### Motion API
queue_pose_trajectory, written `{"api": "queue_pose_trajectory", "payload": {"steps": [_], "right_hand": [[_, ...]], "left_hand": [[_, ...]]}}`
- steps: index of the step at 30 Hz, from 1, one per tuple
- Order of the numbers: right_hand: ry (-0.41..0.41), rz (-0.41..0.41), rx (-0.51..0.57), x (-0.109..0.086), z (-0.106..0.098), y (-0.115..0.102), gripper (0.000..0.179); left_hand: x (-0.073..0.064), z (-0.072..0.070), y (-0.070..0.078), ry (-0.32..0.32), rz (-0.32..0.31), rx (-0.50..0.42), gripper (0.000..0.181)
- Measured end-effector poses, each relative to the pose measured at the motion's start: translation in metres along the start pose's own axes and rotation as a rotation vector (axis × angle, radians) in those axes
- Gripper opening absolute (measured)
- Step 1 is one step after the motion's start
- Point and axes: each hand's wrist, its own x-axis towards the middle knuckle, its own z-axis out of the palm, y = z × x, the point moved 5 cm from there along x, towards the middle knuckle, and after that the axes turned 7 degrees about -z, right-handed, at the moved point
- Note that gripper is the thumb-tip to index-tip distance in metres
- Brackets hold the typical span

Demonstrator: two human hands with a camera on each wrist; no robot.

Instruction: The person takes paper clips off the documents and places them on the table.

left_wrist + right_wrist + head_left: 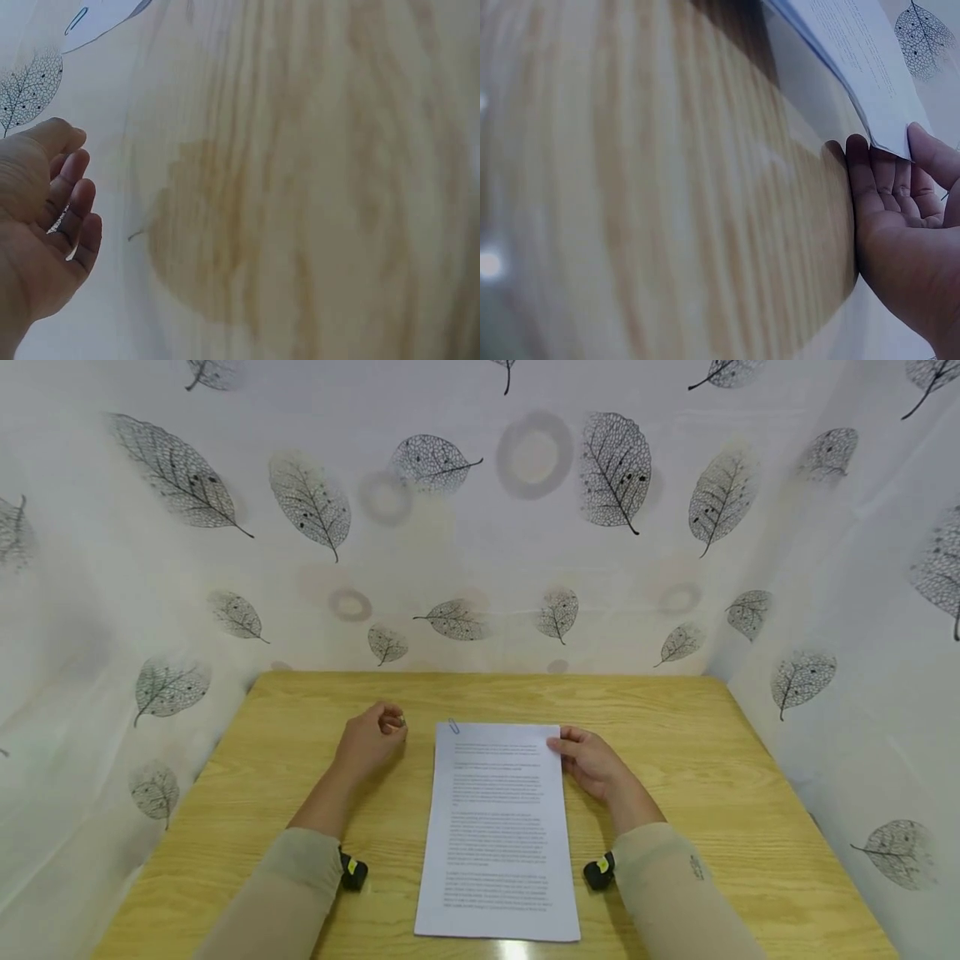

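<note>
White paper stack (495,835) lying on the surface (675,735), paper clip (453,727) at its top-left, right hand (594,766) pinching the top-right, I guess to steady it. Left hand (371,739) is curled nearby, can't tell if that grip's empty.

1. The surface (675,735) spans the lower half of the frame; the backdrop (480,547) stands behind it and along both sides.
2. The paper stack (498,835) lies on it, lower centre.
3. The paper clip (453,727) sits at the stack's upper-left corner.
4. The right hand (596,764) is at its upper-right corner.
5. The left hand (372,735) is left of the clip, off the stack.
</note>
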Motion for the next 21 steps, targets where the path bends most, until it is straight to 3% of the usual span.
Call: {"api": "queue_pose_trajectory", "payload": {"steps": [6, 13, 21], "right_hand": [[-0.008, -0.012, -0.011, 0.002, -0.002, 0.002, 0.006], [-0.021, -0.024, -0.019, 0.002, -0.001, 0.003, 0.005], [-0.028, -0.035, -0.011, -0.001, 0.0, 0.0, 0.006]], "left_hand": [[0.005, 0.005, -0.003, -0.067, 0.003, 0.05, 0.033], [0.006, 0.01, -0.005, -0.103, 0.021, 0.13, 0.031], [0.011, 0.011, -0.009, -0.12, -0.008, 0.112, 0.032]]}}
